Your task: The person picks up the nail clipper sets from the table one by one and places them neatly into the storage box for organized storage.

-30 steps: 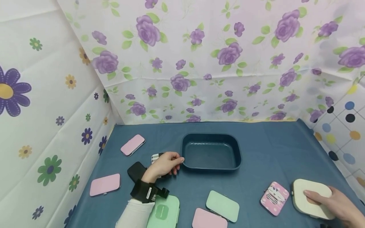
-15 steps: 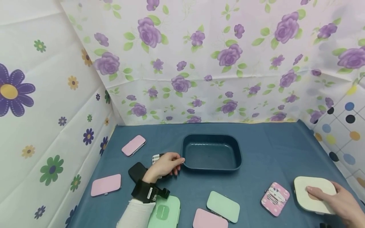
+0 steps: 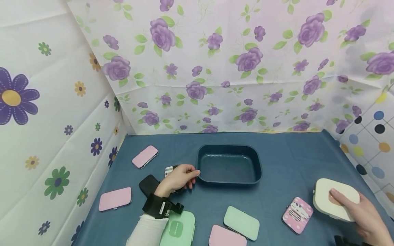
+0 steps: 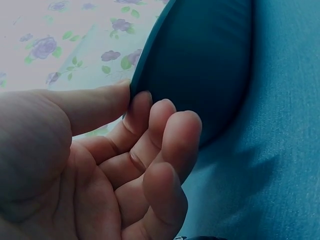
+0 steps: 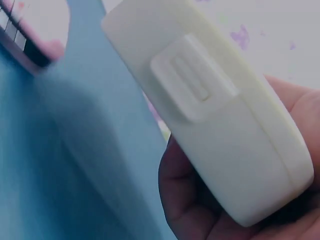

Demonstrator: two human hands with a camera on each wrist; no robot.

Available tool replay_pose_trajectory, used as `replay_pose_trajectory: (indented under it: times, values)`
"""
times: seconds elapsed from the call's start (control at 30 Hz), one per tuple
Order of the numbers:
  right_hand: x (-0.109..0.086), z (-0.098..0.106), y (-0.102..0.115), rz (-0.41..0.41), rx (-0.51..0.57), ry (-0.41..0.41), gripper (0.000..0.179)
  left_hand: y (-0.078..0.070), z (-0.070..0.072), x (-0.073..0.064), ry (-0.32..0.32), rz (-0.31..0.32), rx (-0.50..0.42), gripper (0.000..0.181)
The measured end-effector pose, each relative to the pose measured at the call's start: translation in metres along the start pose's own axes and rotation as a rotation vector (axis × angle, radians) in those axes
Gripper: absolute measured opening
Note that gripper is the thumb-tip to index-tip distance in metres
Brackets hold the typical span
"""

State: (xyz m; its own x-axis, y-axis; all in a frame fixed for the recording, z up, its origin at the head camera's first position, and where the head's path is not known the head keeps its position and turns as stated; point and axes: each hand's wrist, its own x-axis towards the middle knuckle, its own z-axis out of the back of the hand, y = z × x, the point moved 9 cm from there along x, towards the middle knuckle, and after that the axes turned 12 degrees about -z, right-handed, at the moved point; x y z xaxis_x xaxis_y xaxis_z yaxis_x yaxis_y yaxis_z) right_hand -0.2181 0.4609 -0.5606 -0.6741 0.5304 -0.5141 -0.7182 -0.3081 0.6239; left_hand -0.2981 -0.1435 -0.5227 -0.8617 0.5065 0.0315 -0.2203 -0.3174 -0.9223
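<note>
My left hand [image 3: 180, 179] pinches the near left corner of a dark teal rectangular tray [image 3: 229, 182]. In the left wrist view, thumb and forefinger meet on the tray's rim [image 4: 150, 50], while the other fingers curl loosely below. My right hand [image 3: 366, 218] grips a cream lidded box [image 3: 323, 194] at the right, its thumb across the lid beside a round tan mark. Seen from the right wrist, the box [image 5: 220, 135] shows a raised side latch and is tilted above the blue cloth. Inside the tray, only its bare floor shows.
A pink patterned case [image 3: 298, 215] lies left of the cream box. Green [image 3: 241, 222] and pink [image 3: 227, 236] cases are at the front, with a larger green box [image 3: 174, 230] under the left forearm. Black [image 3: 149, 184] and plaid [image 3: 168, 171] cases lie beside the left wrist.
My right hand has lifted the cream box from the cloth, moving it upward in the head view and tilting it. My left hand stays on the tray's corner.
</note>
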Motion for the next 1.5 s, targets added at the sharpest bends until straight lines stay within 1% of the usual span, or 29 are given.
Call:
replay_pose_trajectory:
  times: [0.07,0.17,0.23,0.27,0.4,0.47,0.5,0.6,0.67,0.8,1.17,1.3,1.5]
  values:
    - [-0.005,-0.005,0.009,0.037,0.047,0.048,0.101,-0.001,0.000,0.000,0.001,-0.004,0.004,0.037]
    - [-0.015,-0.015,0.024,0.089,0.118,0.148,0.090,-0.001,0.001,0.000,0.004,-0.006,0.008,0.037]
    - [-0.022,-0.020,0.034,0.115,0.126,0.191,0.086,-0.002,0.001,0.000,0.005,-0.010,0.009,0.038]
    - [-0.025,-0.023,0.039,0.128,0.139,0.214,0.080,-0.002,0.001,0.000,0.006,-0.013,0.010,0.038]
    - [-0.037,-0.037,0.058,0.161,0.260,0.313,0.057,-0.001,0.001,0.001,0.005,-0.013,0.010,0.038]
    - [-0.043,-0.046,0.068,0.178,0.353,0.377,0.045,-0.001,0.001,0.001,0.006,-0.008,0.008,0.039]
    - [-0.046,-0.050,0.073,0.188,0.384,0.403,0.043,-0.001,0.001,0.001,0.007,-0.004,0.006,0.039]
    - [-0.054,-0.061,0.088,0.233,0.422,0.450,0.039,0.000,0.000,0.002,0.008,-0.004,0.003,0.039]
    - [-0.060,-0.067,0.098,0.262,0.435,0.472,0.037,0.000,0.000,0.003,0.009,-0.004,-0.003,0.039]
    - [-0.068,-0.073,0.113,0.301,0.441,0.483,0.035,0.000,-0.001,0.004,0.013,-0.010,-0.004,0.039]
    - [-0.080,-0.100,0.139,0.380,0.454,0.518,0.035,-0.002,-0.001,0.000,0.013,-0.023,0.009,0.037]
    - [-0.085,-0.107,0.148,0.397,0.428,0.503,0.042,-0.001,-0.002,-0.001,0.015,-0.023,0.004,0.037]
    - [-0.095,-0.124,0.165,0.392,0.381,0.516,0.065,-0.003,-0.002,-0.001,0.010,-0.020,-0.002,0.038]
